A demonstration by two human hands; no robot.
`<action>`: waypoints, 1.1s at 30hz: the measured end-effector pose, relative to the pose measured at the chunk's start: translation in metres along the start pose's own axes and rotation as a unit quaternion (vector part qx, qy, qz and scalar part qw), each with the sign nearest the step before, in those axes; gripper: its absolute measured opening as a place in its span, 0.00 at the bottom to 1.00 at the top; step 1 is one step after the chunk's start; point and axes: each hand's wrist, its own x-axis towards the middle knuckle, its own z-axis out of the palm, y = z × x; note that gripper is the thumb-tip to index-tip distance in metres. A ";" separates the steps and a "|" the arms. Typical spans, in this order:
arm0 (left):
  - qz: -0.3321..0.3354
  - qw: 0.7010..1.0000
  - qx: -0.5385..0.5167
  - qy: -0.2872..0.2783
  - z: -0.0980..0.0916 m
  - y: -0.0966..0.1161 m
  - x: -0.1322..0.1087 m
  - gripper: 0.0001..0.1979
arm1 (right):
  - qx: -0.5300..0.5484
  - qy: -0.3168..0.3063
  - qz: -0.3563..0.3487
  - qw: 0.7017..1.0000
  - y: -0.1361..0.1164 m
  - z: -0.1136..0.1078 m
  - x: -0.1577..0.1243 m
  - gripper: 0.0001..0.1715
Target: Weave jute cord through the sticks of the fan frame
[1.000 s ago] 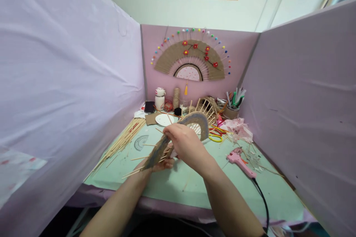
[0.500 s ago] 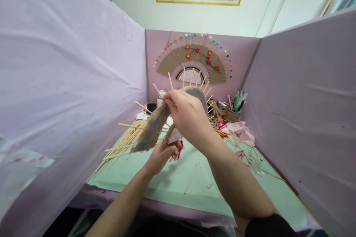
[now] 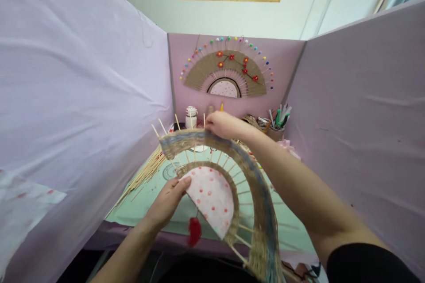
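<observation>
A woven fan [image 3: 244, 152] is held up in front of me, its face turned toward me. It has wooden sticks, a brown twine band with a blue-grey stripe, and a pink dotted half-round centre [image 3: 210, 194]. My left hand [image 3: 171, 196] grips the fan at the left corner of that centre, thumb on the front. At the top, my right hand [image 3: 219, 124] is closed at the outer edge of the band near a stick; its fingertips are partly hidden. A red tassel [image 3: 194, 231] hangs below the centre on a thin cord.
Loose wooden sticks [image 3: 142, 174] lie on the left of the green tabletop [image 3: 149, 208]. A finished fan [image 3: 202, 68] hangs on the back panel. Behind the work stand a white jar [image 3: 191, 117] and a pot of tools [image 3: 277, 132]. Fabric-covered panels [image 3: 358, 110] rise on both sides.
The fan has turned from a tilted, nearly edge-on position to facing me, swinging down to the right. My right hand has moved to its top edge. The red tassel now hangs free.
</observation>
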 end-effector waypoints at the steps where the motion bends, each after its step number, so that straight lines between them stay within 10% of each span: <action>1: -0.012 1.000 0.017 -0.007 -0.005 -0.006 0.000 0.13 | 0.029 -0.058 0.023 0.998 0.011 0.017 -0.001 0.11; 5: -0.109 0.993 0.035 -0.023 -0.027 -0.033 0.012 0.16 | 0.101 -0.168 0.118 0.973 0.046 0.087 -0.011 0.13; 12: -0.202 0.971 0.127 0.005 -0.062 -0.043 0.046 0.15 | 0.120 -0.188 0.188 0.957 0.074 0.161 -0.018 0.14; 17: -0.025 0.860 0.501 0.089 -0.059 -0.019 0.071 0.15 | 0.117 -0.183 0.225 0.950 0.082 0.177 -0.022 0.12; 21: 0.173 0.832 0.523 0.063 -0.024 -0.013 0.114 0.03 | 0.115 -0.180 0.239 0.947 0.085 0.180 -0.024 0.13; 26: -0.001 0.845 0.533 -0.031 0.001 -0.038 0.173 0.19 | 0.115 -0.179 0.247 0.945 0.090 0.181 -0.026 0.15; 33: -0.025 0.830 0.553 -0.073 -0.012 -0.055 0.193 0.17 | 0.141 -0.180 0.243 0.943 0.103 0.187 -0.030 0.15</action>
